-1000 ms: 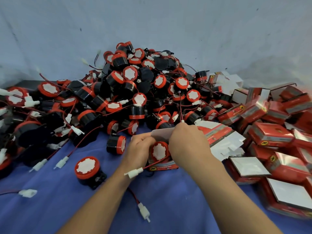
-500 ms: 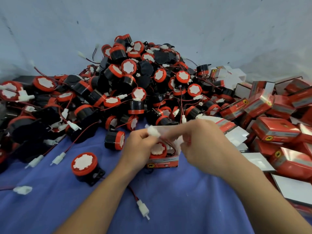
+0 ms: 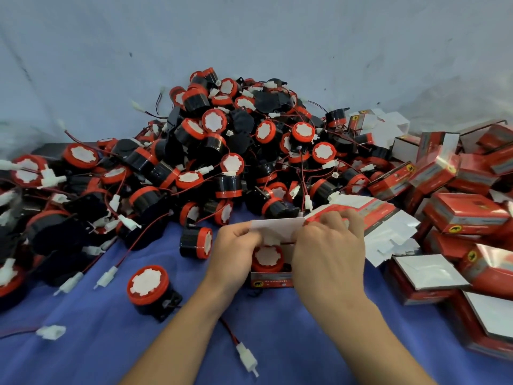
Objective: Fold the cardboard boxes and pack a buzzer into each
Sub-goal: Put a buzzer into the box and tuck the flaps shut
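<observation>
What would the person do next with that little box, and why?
Probably fold the white flap down and tuck it shut: a buzzer already sits in the open box, and the left hand and right hand grip that raised flap.

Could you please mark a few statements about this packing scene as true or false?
1. A buzzer sits inside the open box held by the left hand and the right hand. True.
2. The box's lid flap is tucked shut. False: it stands open, white inside showing.
3. The closed red boxes are piled left of the hands. False: they lie on the right.
4. A loose buzzer stands on the blue cloth, left of the left hand. True.
</observation>
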